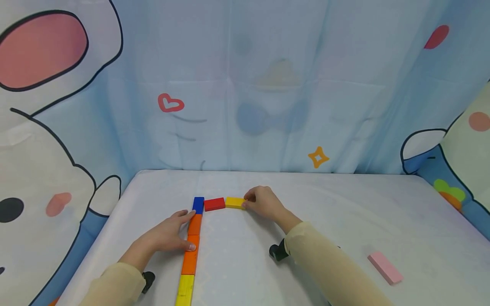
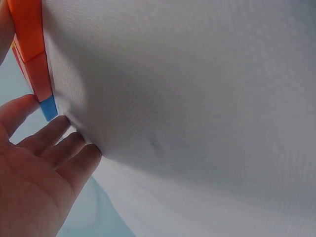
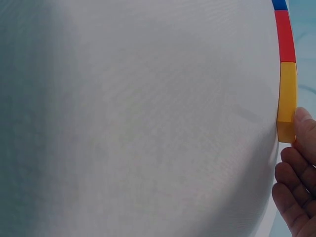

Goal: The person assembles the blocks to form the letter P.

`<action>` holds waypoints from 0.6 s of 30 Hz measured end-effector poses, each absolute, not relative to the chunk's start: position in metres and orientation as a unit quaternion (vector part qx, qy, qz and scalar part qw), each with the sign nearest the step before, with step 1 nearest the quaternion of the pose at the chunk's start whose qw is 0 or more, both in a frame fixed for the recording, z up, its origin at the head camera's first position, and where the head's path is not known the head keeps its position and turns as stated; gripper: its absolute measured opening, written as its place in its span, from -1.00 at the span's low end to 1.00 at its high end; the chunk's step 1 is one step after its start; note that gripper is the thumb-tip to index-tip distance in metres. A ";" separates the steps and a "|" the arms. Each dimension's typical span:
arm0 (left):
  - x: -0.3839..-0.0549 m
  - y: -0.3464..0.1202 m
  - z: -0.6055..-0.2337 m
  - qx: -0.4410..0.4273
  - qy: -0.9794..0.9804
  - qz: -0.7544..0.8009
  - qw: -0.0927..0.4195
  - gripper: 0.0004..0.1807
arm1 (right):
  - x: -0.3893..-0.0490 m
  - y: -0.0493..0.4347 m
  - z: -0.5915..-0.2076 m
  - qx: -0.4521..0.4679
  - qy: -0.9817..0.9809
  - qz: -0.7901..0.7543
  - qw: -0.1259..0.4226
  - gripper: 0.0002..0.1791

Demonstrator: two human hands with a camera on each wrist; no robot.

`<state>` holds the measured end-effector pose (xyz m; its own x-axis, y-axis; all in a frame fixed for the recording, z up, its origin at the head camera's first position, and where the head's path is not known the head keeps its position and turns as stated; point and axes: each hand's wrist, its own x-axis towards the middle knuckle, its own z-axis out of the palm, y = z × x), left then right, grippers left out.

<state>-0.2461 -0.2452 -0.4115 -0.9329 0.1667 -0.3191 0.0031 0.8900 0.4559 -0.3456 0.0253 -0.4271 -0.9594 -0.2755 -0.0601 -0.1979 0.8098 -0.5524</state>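
Yellow, orange and blue blocks form a line running away from me, and a red block [image 1: 214, 204] and a yellow block [image 1: 235, 202] continue it to the right from the blue block [image 1: 198, 205]. My right hand [image 1: 265, 205] pinches the yellow block's right end, seen closer as a yellow block [image 3: 288, 98] in the right wrist view. My left hand [image 1: 168, 233] lies along the line's left side with fingers extended. Its index fingertip touches the farther orange block [image 1: 194, 225] near the blue one, and its thumb rests on the nearer orange block [image 1: 189, 261].
Another yellow block [image 1: 185, 289] makes the near end of the visible line. Apart from the line, a pink block [image 1: 385, 267] lies at the right on the white-covered table [image 1: 344, 212]. A printed blue curtain [image 1: 268, 140] hangs behind the table's far edge.
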 end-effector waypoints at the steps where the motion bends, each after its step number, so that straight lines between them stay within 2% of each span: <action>1: -0.246 -0.245 -0.412 0.044 0.956 0.230 0.178 0.05 | -0.345 0.025 -0.427 -0.125 0.949 -0.282 0.070 -0.72; 18: -0.246 -0.245 -0.410 0.043 0.956 0.227 0.179 0.05 | -0.346 0.027 -0.429 -0.136 0.947 -0.283 0.072 -0.73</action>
